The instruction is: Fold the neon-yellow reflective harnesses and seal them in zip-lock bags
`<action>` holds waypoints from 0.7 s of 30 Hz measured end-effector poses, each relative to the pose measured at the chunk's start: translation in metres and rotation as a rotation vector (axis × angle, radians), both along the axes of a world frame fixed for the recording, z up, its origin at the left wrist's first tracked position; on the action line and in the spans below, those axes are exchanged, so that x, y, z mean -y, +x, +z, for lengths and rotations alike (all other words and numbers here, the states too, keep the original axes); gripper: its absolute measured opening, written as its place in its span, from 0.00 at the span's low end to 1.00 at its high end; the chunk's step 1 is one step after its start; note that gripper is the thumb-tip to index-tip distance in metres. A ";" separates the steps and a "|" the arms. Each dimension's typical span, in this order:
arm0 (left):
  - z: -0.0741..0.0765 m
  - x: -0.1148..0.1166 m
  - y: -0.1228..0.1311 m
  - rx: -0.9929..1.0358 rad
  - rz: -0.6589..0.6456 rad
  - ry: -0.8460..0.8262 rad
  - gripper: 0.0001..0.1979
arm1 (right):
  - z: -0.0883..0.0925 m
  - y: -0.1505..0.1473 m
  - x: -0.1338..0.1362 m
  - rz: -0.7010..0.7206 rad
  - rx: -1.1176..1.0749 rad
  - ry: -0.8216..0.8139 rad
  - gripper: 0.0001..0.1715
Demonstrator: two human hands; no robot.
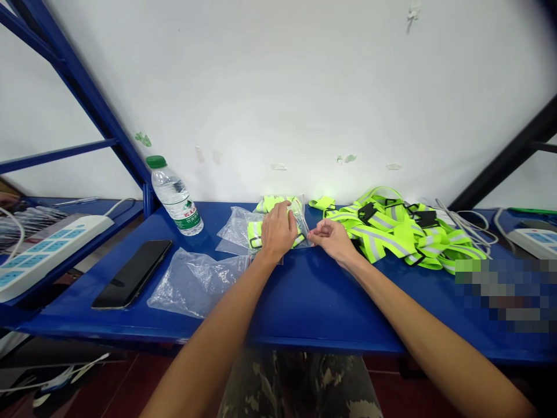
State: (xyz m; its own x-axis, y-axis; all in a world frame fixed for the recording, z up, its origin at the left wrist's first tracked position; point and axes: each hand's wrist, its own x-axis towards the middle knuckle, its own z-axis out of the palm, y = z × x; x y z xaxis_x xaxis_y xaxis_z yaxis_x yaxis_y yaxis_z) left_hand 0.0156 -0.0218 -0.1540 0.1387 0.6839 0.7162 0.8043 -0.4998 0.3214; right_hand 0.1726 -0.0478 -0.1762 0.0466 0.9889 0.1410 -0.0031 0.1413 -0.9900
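Note:
My left hand (278, 229) lies over a clear plastic bag (237, 232) holding a folded neon-yellow reflective vest (270, 204), its fingers curled on the bag's top. My right hand (331, 239) comes in from the right, its fingertips pinched together at the bag's right edge. Black buckles and silver reflective stripes show through the plastic. To the right of my right hand lies a loose heap of unbagged reflective vests (391, 232) with black buckles. Another flat clear plastic bag (195, 284) lies nearer me on the left.
A blue metal shelf top (313, 296) carries everything. A water bottle (174, 197) with a green cap and a black smartphone (133, 273) lie left. White power strips (47, 252) (533, 242) and grey cables sit at both ends. A white wall rises behind.

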 end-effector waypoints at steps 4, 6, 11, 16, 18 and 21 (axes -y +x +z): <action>0.000 0.000 0.000 0.008 -0.003 0.007 0.14 | -0.001 -0.002 0.001 -0.028 0.008 0.017 0.28; 0.000 0.001 0.000 0.007 -0.006 0.008 0.13 | -0.002 -0.003 0.001 -0.038 -0.004 0.044 0.27; -0.001 0.002 0.001 -0.003 -0.007 0.003 0.13 | -0.002 -0.005 0.002 -0.050 -0.005 0.056 0.29; 0.000 0.003 0.001 0.001 -0.014 0.000 0.13 | -0.002 -0.008 0.003 -0.069 0.009 0.056 0.32; 0.000 0.004 0.001 -0.001 -0.016 0.001 0.13 | -0.003 -0.009 0.004 -0.079 -0.007 0.059 0.33; 0.000 0.005 0.001 0.000 -0.021 0.007 0.13 | -0.005 -0.010 0.004 -0.074 -0.035 0.077 0.32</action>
State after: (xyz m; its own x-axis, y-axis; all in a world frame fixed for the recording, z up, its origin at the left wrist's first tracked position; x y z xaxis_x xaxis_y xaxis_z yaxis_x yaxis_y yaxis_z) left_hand 0.0165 -0.0271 -0.1535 0.1533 0.6756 0.7211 0.7938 -0.5188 0.3173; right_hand 0.1623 -0.0518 -0.1814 0.1251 0.9690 0.2130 -0.0247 0.2177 -0.9757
